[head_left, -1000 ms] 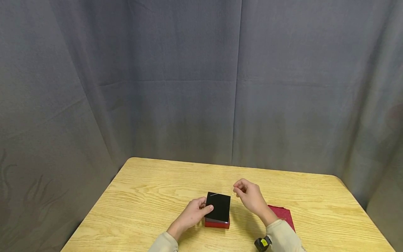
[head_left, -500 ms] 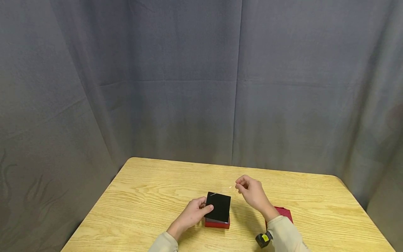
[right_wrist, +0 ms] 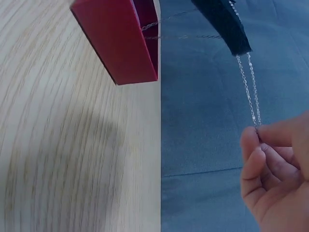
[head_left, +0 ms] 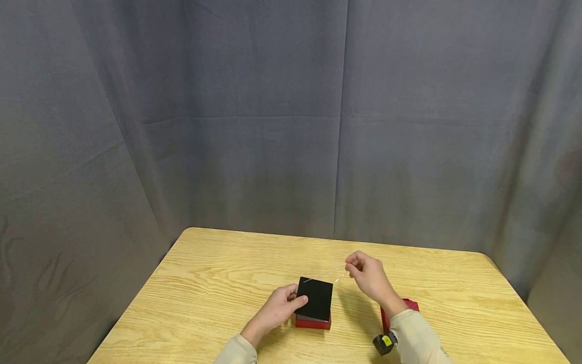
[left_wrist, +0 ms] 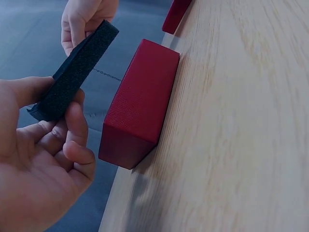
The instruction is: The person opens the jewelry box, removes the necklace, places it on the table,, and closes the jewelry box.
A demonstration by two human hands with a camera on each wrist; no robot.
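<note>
Just above the red box (head_left: pixel 312 323), the black pad (head_left: pixel 317 299) hangs tilted, clear of the box's open top. The left hand (head_left: pixel 276 309) pinches the pad by its side, thumb on the upper face and fingers underneath. A thin chain (right_wrist: pixel 254 89) runs in two strands from the pad's edge to the right hand (head_left: pixel 370 279), which grips it between thumb and fingertips; two more strands span from the pad into the box. The box stands on the wooden table (head_left: pixel 227 263). Beyond the right wrist, with its black device (head_left: pixel 384 344), lies a red piece (head_left: pixel 386 320), partly hidden by the forearm. Both sleeves (head_left: pixel 416 336) are beige. A grey curtain (head_left: pixel 263 151) hangs behind the table.
</note>
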